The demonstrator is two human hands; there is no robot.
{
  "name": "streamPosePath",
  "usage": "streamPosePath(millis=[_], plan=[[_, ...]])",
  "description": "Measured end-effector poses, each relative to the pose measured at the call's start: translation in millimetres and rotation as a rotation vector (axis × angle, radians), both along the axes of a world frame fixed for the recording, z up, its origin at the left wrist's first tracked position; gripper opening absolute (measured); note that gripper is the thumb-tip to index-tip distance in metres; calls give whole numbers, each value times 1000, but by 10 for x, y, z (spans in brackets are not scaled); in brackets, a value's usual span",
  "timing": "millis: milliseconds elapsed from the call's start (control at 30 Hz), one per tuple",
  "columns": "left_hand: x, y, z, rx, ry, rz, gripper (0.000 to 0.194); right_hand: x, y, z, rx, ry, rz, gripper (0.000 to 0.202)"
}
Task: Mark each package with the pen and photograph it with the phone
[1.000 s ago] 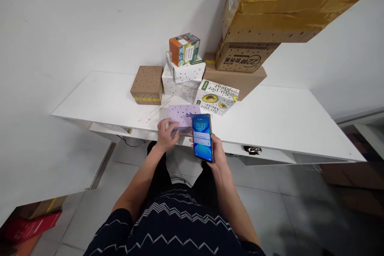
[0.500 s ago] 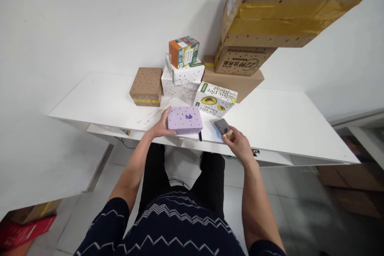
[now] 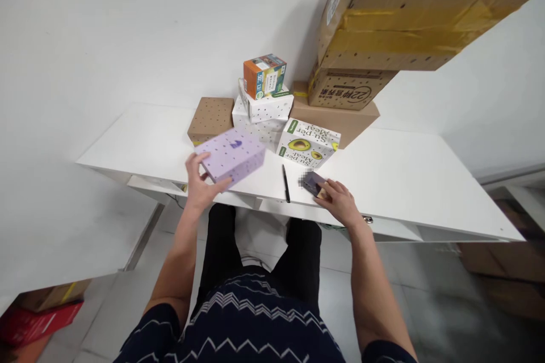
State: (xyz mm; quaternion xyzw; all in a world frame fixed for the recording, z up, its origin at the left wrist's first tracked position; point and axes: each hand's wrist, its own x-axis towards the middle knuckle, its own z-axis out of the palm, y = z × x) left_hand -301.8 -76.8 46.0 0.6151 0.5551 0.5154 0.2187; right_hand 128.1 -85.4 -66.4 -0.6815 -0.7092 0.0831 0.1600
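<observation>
My left hand (image 3: 202, 182) grips the lilac dotted box (image 3: 232, 154) by its left end, thumb along the front and fingers at the back. The box is tilted and looks raised off the white table. My right hand (image 3: 338, 201) is closed on a dark, flat, phone-like object (image 3: 313, 183), held low over the tabletop; a pixelated patch covers its far left corner. Between the two hands a black pen (image 3: 285, 184) lies on the table, pointing away from me. Just behind the pen stands a white avocado-print box (image 3: 307, 144).
A brown dotted carton (image 3: 212, 116) stands at the back left. Beside it, a small orange box (image 3: 264, 76) tops two stacked white boxes (image 3: 269, 106). Large taped cartons (image 3: 409, 28) are piled at the back right. The white table (image 3: 409, 181) has open compartments under its front edge.
My left hand has lifted the lilac box and carried it left, tilting it. The pen now shows in full. My right hand still holds the flat object in nearly the same place.
</observation>
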Motion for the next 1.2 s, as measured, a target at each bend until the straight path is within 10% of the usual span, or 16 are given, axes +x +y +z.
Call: streamPosePath(millis=[233,500,733,933,1200], plan=[[-124,730,356,256,50,500,79,-90,-44,-13,138,103,-78,52],[-22,1506,294,-136,197,408,108,-191,2,223,204,282,-162,60],[305,909,-268,193,276,388,69,-192,735,586,183,737,-285,105],[469,349,-946,121,198,229,45,-179,1147,729,94,959,-68,82],[813,-9,-868,-205,-263,-20,26,-802,513,1034,531,685,-124,75]])
